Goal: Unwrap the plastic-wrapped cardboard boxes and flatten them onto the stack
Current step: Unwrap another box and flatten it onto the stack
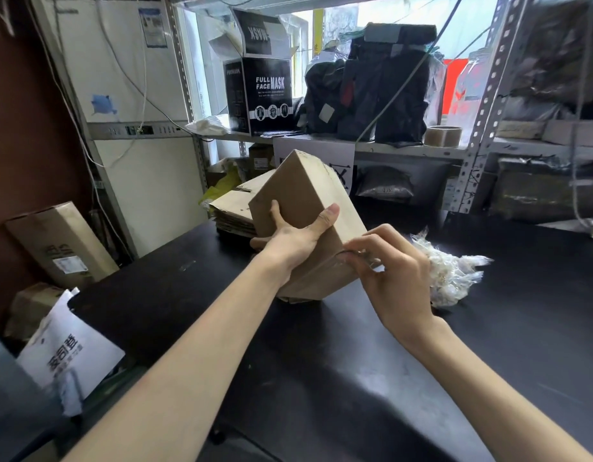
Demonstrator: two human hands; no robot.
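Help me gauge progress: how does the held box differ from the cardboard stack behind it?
The held box keeps its full shape; the cardboard stack is flattened. The box is tilted, gripped by the left hand, right hand pinching at its lower edge; the stack lies on the table. Both are brown cardboard.

We find the box point(308, 208) tilted at mid tabletop point(321, 361), lower corner at the surface. The left hand point(295, 238) grips its near left face; the right hand point(395, 271) pinches at its lower right edge. Behind and left of the box, the stack of flattened cardboard point(231, 208) sits at the tabletop's far edge. Loose plastic wrap point(451, 271) lies right of the box, just beyond the right hand. On the shelf point(405, 149) behind: mask carton point(268, 95) left, bags point(371, 95) middle, tape roll point(442, 135) right. A long carton point(61, 245) leans off the tabletop's left side
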